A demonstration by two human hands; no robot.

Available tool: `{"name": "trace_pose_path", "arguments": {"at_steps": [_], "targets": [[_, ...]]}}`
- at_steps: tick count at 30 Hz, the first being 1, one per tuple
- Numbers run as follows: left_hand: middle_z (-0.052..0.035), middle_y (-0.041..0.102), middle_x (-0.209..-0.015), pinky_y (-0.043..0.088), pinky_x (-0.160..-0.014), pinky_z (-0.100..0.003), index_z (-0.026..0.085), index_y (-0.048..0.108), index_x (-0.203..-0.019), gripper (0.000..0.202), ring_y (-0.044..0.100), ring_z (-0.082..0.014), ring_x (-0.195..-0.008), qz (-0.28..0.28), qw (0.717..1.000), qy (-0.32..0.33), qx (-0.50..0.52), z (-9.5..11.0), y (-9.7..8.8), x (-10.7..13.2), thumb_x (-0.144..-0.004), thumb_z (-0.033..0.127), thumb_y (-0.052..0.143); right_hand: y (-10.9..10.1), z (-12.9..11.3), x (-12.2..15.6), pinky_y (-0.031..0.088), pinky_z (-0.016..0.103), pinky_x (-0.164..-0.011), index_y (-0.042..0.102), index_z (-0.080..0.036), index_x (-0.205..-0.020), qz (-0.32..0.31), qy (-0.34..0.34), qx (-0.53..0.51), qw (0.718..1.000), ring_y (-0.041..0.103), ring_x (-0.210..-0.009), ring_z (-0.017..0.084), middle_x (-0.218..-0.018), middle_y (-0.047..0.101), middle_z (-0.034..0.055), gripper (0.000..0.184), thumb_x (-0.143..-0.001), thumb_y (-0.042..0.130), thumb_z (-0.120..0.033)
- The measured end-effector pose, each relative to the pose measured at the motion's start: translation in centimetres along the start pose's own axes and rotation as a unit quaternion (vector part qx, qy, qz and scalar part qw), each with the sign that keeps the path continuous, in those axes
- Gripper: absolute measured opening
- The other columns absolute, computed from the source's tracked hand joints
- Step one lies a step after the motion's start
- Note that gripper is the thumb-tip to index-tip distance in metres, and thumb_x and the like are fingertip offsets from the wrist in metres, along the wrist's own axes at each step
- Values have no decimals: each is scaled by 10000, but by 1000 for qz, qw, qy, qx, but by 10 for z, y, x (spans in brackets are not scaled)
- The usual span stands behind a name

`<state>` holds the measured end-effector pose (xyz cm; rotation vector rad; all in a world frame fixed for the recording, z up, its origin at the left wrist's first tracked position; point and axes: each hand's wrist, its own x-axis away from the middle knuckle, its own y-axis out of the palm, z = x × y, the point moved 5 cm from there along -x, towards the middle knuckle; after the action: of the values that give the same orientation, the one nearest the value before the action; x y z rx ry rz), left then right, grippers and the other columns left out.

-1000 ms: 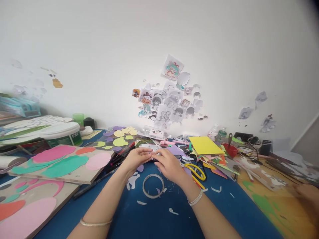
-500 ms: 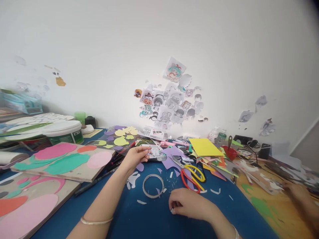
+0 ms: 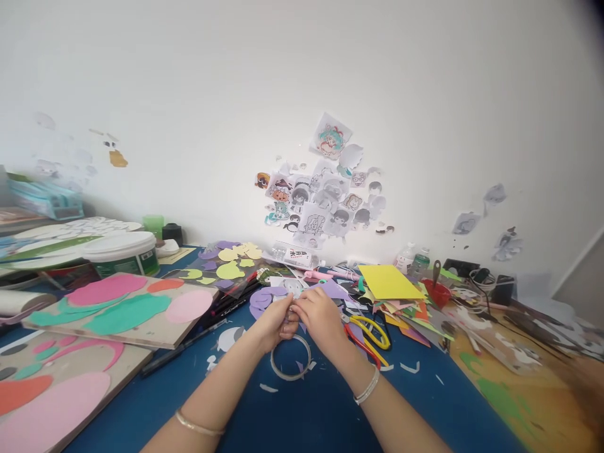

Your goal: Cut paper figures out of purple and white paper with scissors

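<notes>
Fingertips of both hands now meet over a small paper cutout [image 3: 289, 290], pinching it just above the tape ring [image 3: 290, 357] on the blue table [image 3: 302, 415]. Half a second ago the right hand [image 3: 319, 318] was low on the table among the white scraps, well apart from the left hand [image 3: 275, 322], which alone held the cutout up; now the right has come back and the left has dropped toward the ring, so the two work the piece together again. Exactly what the fingers grip is partly hidden by the knuckles; it looks like a white and purple piece.

Going from left to right: pink, green and orange shapes lie on a board [image 3: 141, 336], with a white tub [image 3: 120, 251] behind it. Dark pens [image 3: 226, 308] lie between the board and the left hand. Yellow and purple shapes [image 3: 231, 261] sit nearer the wall. Just right of the right hand lie the red and yellow scissors [image 3: 370, 333], close enough to catch a wrist. Beyond them a stack of coloured paper [image 3: 391, 286] is topped by a yellow sheet, then a red cup [image 3: 436, 289] and tangled cables. White scraps dot the table around the ring.
</notes>
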<state>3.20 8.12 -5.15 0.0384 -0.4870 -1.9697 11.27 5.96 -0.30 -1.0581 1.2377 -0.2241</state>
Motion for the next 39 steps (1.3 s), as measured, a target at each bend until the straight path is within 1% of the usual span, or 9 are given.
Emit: {"name": "trace_pose_path", "arguments": {"at_steps": [3, 8, 10, 13, 16, 23, 27, 31, 39], "targets": [[118, 244, -406, 81, -358, -155, 197, 318, -578, 436, 180, -8, -313, 26, 999, 27, 8, 2, -9, -5, -781, 527, 519, 14, -2, 0, 421, 308, -619, 686, -180, -800, -28, -13, 45, 999, 521, -788, 216, -848, 657, 55, 182, -863, 517, -201], [115, 270, -396, 96, -341, -150, 191, 342, -580, 399, 208, -11, -300, 66, 992, 100, 24, 14, -19, -6, -799, 467, 529, 9, 8, 4, 434, 294, -774, 619, -168, -1083, -25, 57, -76, 995, 542, -934, 194, -1040, 635, 71, 257, -883, 463, -212], [101, 323, -412, 123, -334, -152, 184, 373, -602, 351, 257, -18, -305, 87, 987, 129, 35, 23, -25, -3, -811, 422, 527, 10, 11, 10, 434, 254, -724, 668, -190, -963, -100, 94, -117, 984, 574, -862, 167, -947, 659, 42, 200, -855, 504, -230], [80, 405, -466, 216, -349, -150, 157, 464, -708, 206, 347, -28, -343, 125, 978, 156, 52, 34, -37, 2, -823, 320, 517, 16, 5, 26, 387, 207, -565, 697, -216, -721, -297, 70, -105, 947, 585, -682, 133, -748, 666, -14, 62, -726, 661, -267], [45, 490, -557, 314, -400, -157, 125, 504, -822, 97, 417, -30, -401, 157, 972, 166, 60, 39, -46, 4, -794, 211, 540, 18, -4, 38, 325, 208, -498, 698, -205, -658, -363, 49, -59, 929, 580, -642, 142, -678, 663, -4, 30, -651, 719, -225], [114, 326, -462, 190, -343, -149, 159, 486, -857, 143, 271, -27, -322, 108, 984, 139, 3, 31, -38, 0, -806, 290, 512, 16, -13, 41, 321, 211, -509, 640, -185, -578, -345, 31, -67, 936, 559, -590, 128, -674, 648, 10, 215, -684, 548, -22], [118, 296, -395, 123, -320, -161, 174, 495, -765, 239, 226, -38, -275, 56, 992, 77, -79, 18, -25, -1, -789, 407, 540, 8, 4, 28, 366, 212, -554, 599, -188, -720, -199, 92, -146, 965, 549, -658, 133, -747, 604, 6, 132, -770, 498, -121], [98, 290, -377, 133, -325, -176, 185, 453, -617, 409, 226, -40, -288, 9, 991, 25, -134, 2, -11, 1, -746, 564, 539, 12, 18, 18, 408, 215, -575, 560, -177, -725, -69, 148, -218, 962, 532, -637, 131, -679, 566, -10, 108, -792, 482, -145], [116, 248, -402, 114, -351, -174, 206, 330, -588, 474, 194, -25, -319, 40, 988, 52, -142, 4, -20, -8, -730, 620, 512, 18, 27, 18, 447, 254, -695, 626, -180, -943, -75, 181, -125, 973, 586, -749, 155, -867, 631, 40, 185, -823, 485, -170]]}}
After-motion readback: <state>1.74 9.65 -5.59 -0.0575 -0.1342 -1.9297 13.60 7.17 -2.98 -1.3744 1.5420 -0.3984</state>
